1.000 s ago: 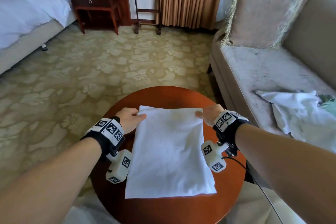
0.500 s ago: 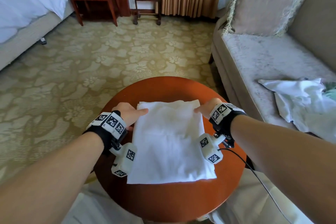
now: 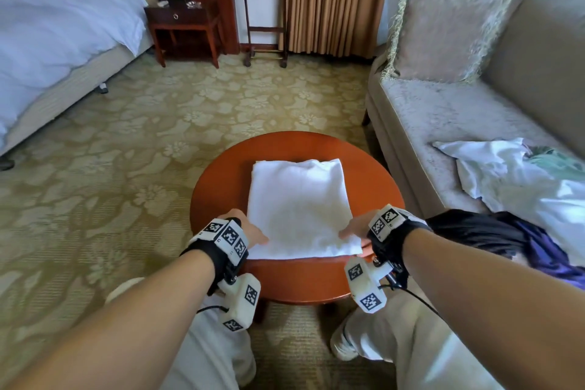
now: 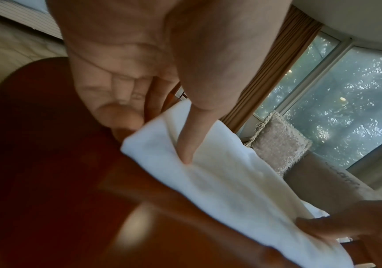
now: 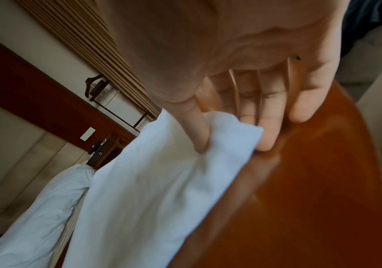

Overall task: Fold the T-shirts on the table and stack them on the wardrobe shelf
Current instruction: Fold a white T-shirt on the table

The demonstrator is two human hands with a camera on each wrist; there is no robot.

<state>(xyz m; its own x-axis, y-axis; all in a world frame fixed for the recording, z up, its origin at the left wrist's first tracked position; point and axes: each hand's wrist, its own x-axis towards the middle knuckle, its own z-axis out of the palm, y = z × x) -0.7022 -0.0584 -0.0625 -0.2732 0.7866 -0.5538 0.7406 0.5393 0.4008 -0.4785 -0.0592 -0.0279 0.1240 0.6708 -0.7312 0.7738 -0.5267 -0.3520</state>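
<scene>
My hands are resting on a plain white T-shirt; the table is showing glossy reddish-brown. The carpet is showing a beige-gold floral pattern. My wristbands are showing black with black-and-white square markers. The curtain is showing tan vertical pleats.

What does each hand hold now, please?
Left hand: pinches the near left corner of the folded white T-shirt.
Right hand: pinches its near right corner.
</scene>
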